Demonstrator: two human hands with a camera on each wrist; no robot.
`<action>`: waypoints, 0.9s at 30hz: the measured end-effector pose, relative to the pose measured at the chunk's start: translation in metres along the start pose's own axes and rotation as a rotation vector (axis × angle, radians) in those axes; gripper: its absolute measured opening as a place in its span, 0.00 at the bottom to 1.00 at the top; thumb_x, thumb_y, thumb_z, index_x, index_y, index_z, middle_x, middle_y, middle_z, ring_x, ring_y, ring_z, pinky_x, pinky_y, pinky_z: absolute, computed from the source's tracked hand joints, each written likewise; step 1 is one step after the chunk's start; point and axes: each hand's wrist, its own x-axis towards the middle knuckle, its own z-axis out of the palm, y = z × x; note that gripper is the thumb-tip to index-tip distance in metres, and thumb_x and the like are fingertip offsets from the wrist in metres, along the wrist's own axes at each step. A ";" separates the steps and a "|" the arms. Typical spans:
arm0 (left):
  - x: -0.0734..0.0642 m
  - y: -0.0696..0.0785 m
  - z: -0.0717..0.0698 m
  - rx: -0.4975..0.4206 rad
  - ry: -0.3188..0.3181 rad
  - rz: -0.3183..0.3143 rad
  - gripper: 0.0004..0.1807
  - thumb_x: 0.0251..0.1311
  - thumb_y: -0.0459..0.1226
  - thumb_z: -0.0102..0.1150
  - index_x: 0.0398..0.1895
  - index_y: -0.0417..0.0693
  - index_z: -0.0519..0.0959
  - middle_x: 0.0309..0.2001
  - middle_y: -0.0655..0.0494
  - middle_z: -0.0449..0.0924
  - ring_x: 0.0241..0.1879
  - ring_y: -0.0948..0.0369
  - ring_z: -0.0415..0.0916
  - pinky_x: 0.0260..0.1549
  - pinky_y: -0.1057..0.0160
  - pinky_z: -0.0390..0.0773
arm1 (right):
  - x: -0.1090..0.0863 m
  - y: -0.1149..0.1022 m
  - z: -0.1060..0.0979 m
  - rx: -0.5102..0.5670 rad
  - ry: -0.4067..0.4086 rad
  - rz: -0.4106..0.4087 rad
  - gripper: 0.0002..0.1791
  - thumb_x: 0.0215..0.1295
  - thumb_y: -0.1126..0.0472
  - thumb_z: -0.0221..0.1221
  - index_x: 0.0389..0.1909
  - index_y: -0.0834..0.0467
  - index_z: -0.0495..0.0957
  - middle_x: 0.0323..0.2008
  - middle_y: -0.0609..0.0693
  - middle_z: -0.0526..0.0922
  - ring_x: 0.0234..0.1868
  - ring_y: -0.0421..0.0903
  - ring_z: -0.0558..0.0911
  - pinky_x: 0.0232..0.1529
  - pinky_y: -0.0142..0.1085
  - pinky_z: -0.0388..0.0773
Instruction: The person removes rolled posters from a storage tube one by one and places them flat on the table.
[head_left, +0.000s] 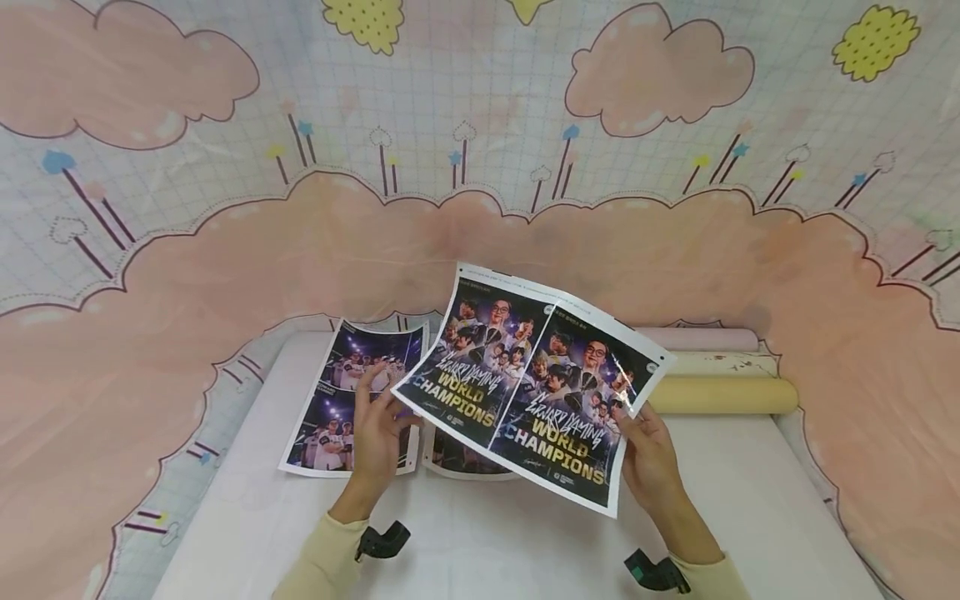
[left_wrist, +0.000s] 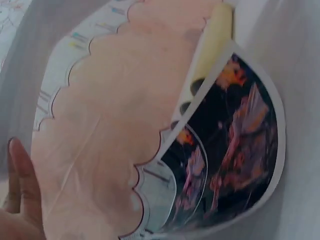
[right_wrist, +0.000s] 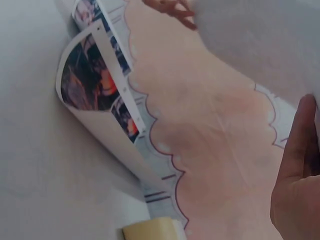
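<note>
Both hands hold a glossy printed sheet [head_left: 517,392] up over the white table, tilted and slightly bowed. It carries two matching posters lettered "WORLD CHAMPIONS". My left hand [head_left: 378,437] is at its left corner, partly hidden behind the sheet. At the right edge, my right hand [head_left: 651,454] grips it with the thumb on the printed face. The sheet's pale back [right_wrist: 245,45] shows in the right wrist view. Behind the left hand lies a sheet with two group photos [head_left: 326,425]. Another dark printed sheet [left_wrist: 245,145], curling up from the table, is mostly covered in the head view.
At the back right of the white table [head_left: 735,500] lie a yellow roll [head_left: 750,396], a cream roll [head_left: 738,364] and a pink roll [head_left: 720,338]. A cloth with peach clouds [head_left: 337,250] hangs behind and around the table.
</note>
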 end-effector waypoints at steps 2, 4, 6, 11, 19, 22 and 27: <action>0.005 0.001 -0.009 0.077 -0.021 -0.054 0.17 0.77 0.39 0.37 0.66 0.53 0.59 0.55 0.53 0.79 0.43 0.62 0.83 0.37 0.63 0.83 | -0.002 -0.003 -0.006 -0.016 -0.040 0.010 0.24 0.79 0.62 0.42 0.72 0.50 0.60 0.57 0.41 0.82 0.52 0.40 0.85 0.50 0.36 0.82; 0.010 0.001 -0.016 0.140 -0.083 -0.120 0.17 0.77 0.40 0.39 0.65 0.54 0.60 0.57 0.55 0.79 0.44 0.63 0.82 0.40 0.63 0.83 | -0.003 -0.005 -0.012 -0.018 -0.078 0.029 0.22 0.79 0.63 0.41 0.70 0.47 0.63 0.56 0.42 0.83 0.50 0.40 0.85 0.49 0.37 0.83; 0.013 0.000 -0.022 0.191 -0.165 -0.173 0.19 0.76 0.38 0.40 0.67 0.52 0.60 0.58 0.57 0.79 0.43 0.63 0.82 0.41 0.62 0.84 | -0.005 -0.006 -0.017 -0.017 -0.105 0.059 0.21 0.79 0.63 0.40 0.68 0.46 0.66 0.53 0.43 0.84 0.49 0.41 0.86 0.47 0.36 0.84; 0.016 -0.003 -0.028 0.258 -0.315 -0.234 0.25 0.71 0.31 0.48 0.69 0.46 0.61 0.53 0.62 0.80 0.43 0.66 0.82 0.39 0.63 0.84 | -0.007 -0.009 -0.022 -0.124 -0.081 0.129 0.25 0.79 0.59 0.43 0.73 0.43 0.56 0.48 0.42 0.86 0.44 0.41 0.88 0.42 0.37 0.85; 0.014 -0.005 -0.024 0.372 -0.402 -0.186 0.31 0.65 0.30 0.57 0.71 0.39 0.62 0.51 0.68 0.83 0.43 0.67 0.83 0.42 0.66 0.83 | -0.008 -0.008 -0.028 -0.555 0.081 -0.039 0.39 0.72 0.66 0.54 0.76 0.47 0.44 0.60 0.49 0.70 0.41 0.35 0.85 0.36 0.32 0.85; 0.013 -0.009 -0.022 0.420 -0.421 -0.161 0.31 0.66 0.31 0.57 0.71 0.39 0.62 0.49 0.68 0.83 0.41 0.67 0.82 0.41 0.67 0.83 | -0.011 -0.009 -0.032 -0.694 0.090 -0.078 0.34 0.71 0.66 0.55 0.75 0.55 0.53 0.65 0.58 0.62 0.43 0.28 0.82 0.34 0.28 0.83; 0.012 -0.015 -0.016 0.473 -0.438 -0.150 0.31 0.66 0.31 0.58 0.71 0.40 0.62 0.43 0.60 0.83 0.36 0.69 0.81 0.39 0.68 0.82 | -0.015 -0.013 -0.040 -0.821 0.068 -0.053 0.37 0.68 0.67 0.59 0.75 0.55 0.55 0.73 0.62 0.54 0.56 0.40 0.80 0.37 0.26 0.83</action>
